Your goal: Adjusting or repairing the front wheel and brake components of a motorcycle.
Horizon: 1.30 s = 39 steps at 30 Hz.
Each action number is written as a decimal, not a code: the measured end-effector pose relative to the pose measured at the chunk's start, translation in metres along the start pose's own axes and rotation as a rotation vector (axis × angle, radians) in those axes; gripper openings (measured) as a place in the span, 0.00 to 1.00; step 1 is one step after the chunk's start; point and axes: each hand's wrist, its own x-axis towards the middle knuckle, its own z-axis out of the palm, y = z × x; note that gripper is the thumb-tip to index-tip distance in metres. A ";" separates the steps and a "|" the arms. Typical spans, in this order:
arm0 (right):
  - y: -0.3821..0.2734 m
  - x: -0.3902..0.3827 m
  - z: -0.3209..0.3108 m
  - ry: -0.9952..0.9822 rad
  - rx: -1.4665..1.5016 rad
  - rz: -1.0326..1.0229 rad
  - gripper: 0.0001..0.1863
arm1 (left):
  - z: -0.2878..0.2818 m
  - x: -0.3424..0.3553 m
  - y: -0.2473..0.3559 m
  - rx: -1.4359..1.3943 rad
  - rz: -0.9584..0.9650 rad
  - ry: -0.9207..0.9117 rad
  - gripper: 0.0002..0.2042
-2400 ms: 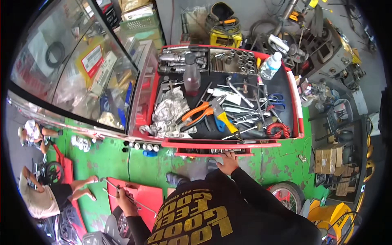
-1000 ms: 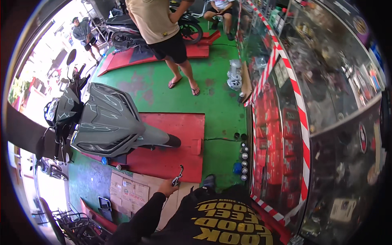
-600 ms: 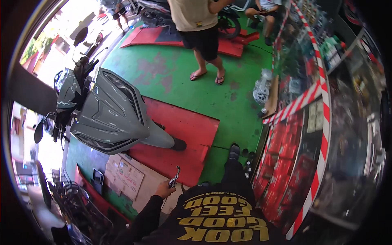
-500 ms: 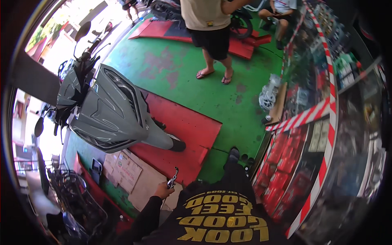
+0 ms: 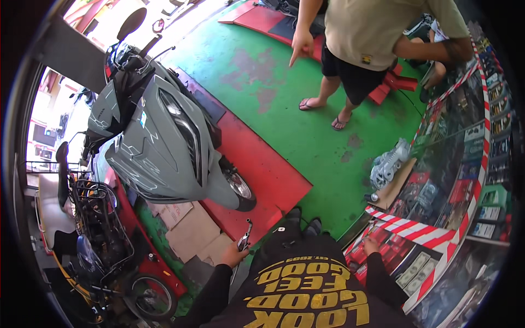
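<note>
My left hand [image 5: 232, 256] is closed around the grip of a silver air blow gun [image 5: 244, 239], its thin bent nozzle pointing up and away from me. What looks like a hose trails below that hand. Ahead and to the left, a grey scooter [image 5: 158, 142] stands on a red platform [image 5: 273, 180], its front wheel just beyond the blow gun. My right hand [image 5: 372, 246] is out to the right, by a glass display case [image 5: 437, 164] edged in red-and-white tape. It is small in view, and I cannot tell whether its fingers are open or closed.
A person in a beige shirt [image 5: 366, 33] stands on the green floor [image 5: 257, 120], one finger pointing down. Flattened cardboard [image 5: 191, 235] lies beside the platform. A second motorcycle [image 5: 104, 240] is at the left. A plastic-wrapped part [image 5: 389, 164] sits by the case.
My view has shifted, and my right hand has come into sight by the case. The standing person is nearer and now points downward. My left hand still grips the blow gun.
</note>
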 end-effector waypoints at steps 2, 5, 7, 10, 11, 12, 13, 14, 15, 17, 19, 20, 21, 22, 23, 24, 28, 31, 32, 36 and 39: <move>-0.030 0.001 0.006 -0.036 -0.056 0.005 0.14 | 0.004 0.019 0.011 -0.020 0.038 0.049 0.08; -0.053 0.015 0.012 -0.028 -0.170 -0.059 0.16 | 0.002 0.045 0.037 -0.073 0.078 0.054 0.08; -0.065 0.028 0.012 -0.029 -0.277 -0.122 0.17 | 0.002 0.060 0.055 -0.117 0.115 0.065 0.09; -0.092 0.055 0.001 -0.076 -0.469 -0.232 0.19 | 0.005 0.068 0.081 -0.164 0.010 0.059 0.09; -0.104 0.065 -0.002 -0.085 -0.490 -0.233 0.20 | 0.007 0.072 0.091 -0.186 -0.036 0.058 0.09; -0.118 0.077 -0.004 -0.096 -0.514 -0.235 0.20 | 0.010 0.075 0.102 -0.210 -0.085 0.059 0.09; -0.129 0.097 -0.008 -0.115 -0.543 -0.253 0.20 | 0.016 0.077 0.108 -0.237 -0.108 0.074 0.09; -0.131 0.118 -0.012 -0.126 -0.570 -0.273 0.20 | 0.022 0.079 0.112 -0.239 -0.122 0.108 0.09; -0.136 0.141 -0.018 -0.131 -0.598 -0.293 0.20 | 0.027 0.083 0.119 -0.244 -0.133 0.137 0.09; -0.154 0.189 -0.030 -0.150 -0.650 -0.331 0.21 | 0.042 0.095 0.138 -0.245 -0.161 0.199 0.09; -0.231 0.226 -0.027 -0.160 -0.938 -0.254 0.19 | 0.053 0.095 0.170 -0.299 -0.232 0.245 0.09; -0.258 0.252 -0.030 -0.170 -0.966 -0.264 0.19 | 0.053 0.098 0.192 -0.344 -0.263 0.256 0.09; -0.286 0.277 -0.035 -0.233 -0.724 -0.311 0.17 | 0.053 0.104 0.214 -0.388 -0.290 0.265 0.08; -0.311 0.296 -0.033 -0.298 -0.477 -0.349 0.14 | 0.052 0.109 0.229 -0.428 -0.319 0.276 0.08; -0.350 0.297 -0.021 -0.380 -0.399 -0.346 0.13 | 0.057 0.111 0.240 -0.435 -0.319 0.319 0.08; -0.399 0.290 -0.003 -0.468 -0.331 -0.344 0.12 | 0.063 0.110 0.251 -0.449 -0.326 0.368 0.07; -0.486 0.285 0.042 -0.606 -0.268 -0.308 0.13 | 0.060 0.136 0.307 -0.440 -0.234 0.449 0.07; -0.523 0.257 0.071 -0.703 -0.335 -0.260 0.13 | 0.052 0.148 0.349 -0.482 -0.222 0.481 0.07; -0.531 0.248 0.081 -0.754 -0.344 -0.236 0.13 | 0.045 0.146 0.362 -0.451 -0.193 0.488 0.07; -0.551 0.210 0.106 -0.928 -0.434 -0.269 0.13 | 0.044 0.124 0.382 -0.486 -0.215 0.491 0.08; -0.564 0.168 0.128 -1.063 -0.489 -0.298 0.13 | 0.052 0.102 0.373 -0.524 -0.242 0.540 0.08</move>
